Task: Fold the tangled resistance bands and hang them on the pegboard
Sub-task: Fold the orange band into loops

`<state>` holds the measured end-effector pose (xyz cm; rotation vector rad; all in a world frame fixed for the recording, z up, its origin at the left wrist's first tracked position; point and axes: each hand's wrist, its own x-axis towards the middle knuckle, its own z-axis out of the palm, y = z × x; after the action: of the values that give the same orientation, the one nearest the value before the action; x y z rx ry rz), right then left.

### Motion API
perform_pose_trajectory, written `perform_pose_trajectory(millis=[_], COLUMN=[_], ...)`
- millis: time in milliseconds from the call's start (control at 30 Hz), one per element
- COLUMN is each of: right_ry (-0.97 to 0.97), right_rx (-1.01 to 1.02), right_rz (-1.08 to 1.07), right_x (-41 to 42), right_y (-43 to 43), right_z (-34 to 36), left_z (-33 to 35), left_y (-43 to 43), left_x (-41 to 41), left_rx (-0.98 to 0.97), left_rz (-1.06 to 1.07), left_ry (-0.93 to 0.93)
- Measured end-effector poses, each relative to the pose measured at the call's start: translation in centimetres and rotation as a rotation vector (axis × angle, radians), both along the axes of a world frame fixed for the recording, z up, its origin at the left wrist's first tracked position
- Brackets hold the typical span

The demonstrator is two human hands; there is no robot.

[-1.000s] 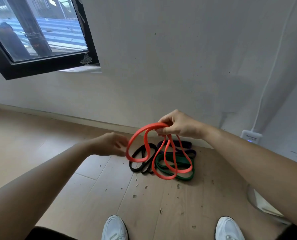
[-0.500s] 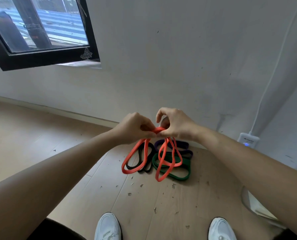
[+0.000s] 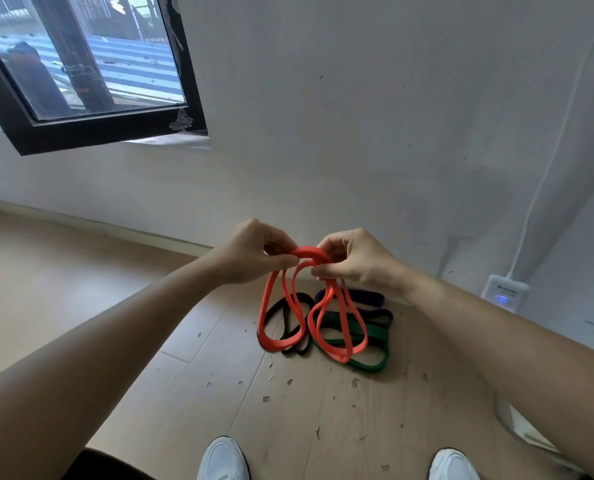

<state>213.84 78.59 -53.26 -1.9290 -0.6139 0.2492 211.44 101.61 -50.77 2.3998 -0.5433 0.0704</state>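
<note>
An orange resistance band (image 3: 267,306) hangs in several loops from both hands, held in the air over the floor. My left hand (image 3: 254,251) pinches its top from the left and my right hand (image 3: 354,259) pinches it from the right, a short arch of band between them. On the floor below lie a black band (image 3: 278,308), a green band (image 3: 368,341) and a purple band (image 3: 364,297), close to the wall. No pegboard is in view.
A white wall (image 3: 357,133) stands just behind the bands, with a black-framed window (image 3: 91,133) at upper left. A white power adapter (image 3: 505,292) and its cable sit on the right. My white shoes (image 3: 224,459) stand at the bottom, on a wooden floor with scattered debris.
My left hand has come up to the orange band and taken hold of its top beside my right hand. The hanging loops have been gathered closer together.
</note>
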Motion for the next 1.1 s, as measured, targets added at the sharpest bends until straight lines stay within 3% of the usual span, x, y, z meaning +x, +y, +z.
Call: perform_pose_trajectory(millis=[200, 367, 567, 667, 900, 1100], right_ry=[-0.086, -0.144, -0.026, 0.060, 0.322, 0.385], right_rx=[-0.068, -0.080, -0.196, -0.205, 0.098, 0.047], right_rz=[0.021, 0.046, 0.114, 0.161, 0.088, 0.114], right_x=[-0.2, -0.5, 0.2, -0.4, -2.6, -4.0], right_y=[1.0, 1.7, 0.3, -0.4, 0.2, 0.2], right_z=[0.1, 0.2, -2.1, -4.4, -8.9, -12.9], left_z=[-1.4, -1.7, -0.9, -1.0, -2.5, -4.7], left_y=[-0.4, -1.2, -0.8, -0.8, -2.5, -2.7], left_x=[-0.5, -0.3, -0.3, -0.5, -1.3, -1.9], left_rx=[0.077, 0.184, 0.214, 0.107, -0.098, -0.352], left_rz=[-0.066, 0.018, 0.011, -0.003, 0.051, 0.232], left_ry=[0.106, -0.006, 0.139, 0.236, 0.368, 0.425])
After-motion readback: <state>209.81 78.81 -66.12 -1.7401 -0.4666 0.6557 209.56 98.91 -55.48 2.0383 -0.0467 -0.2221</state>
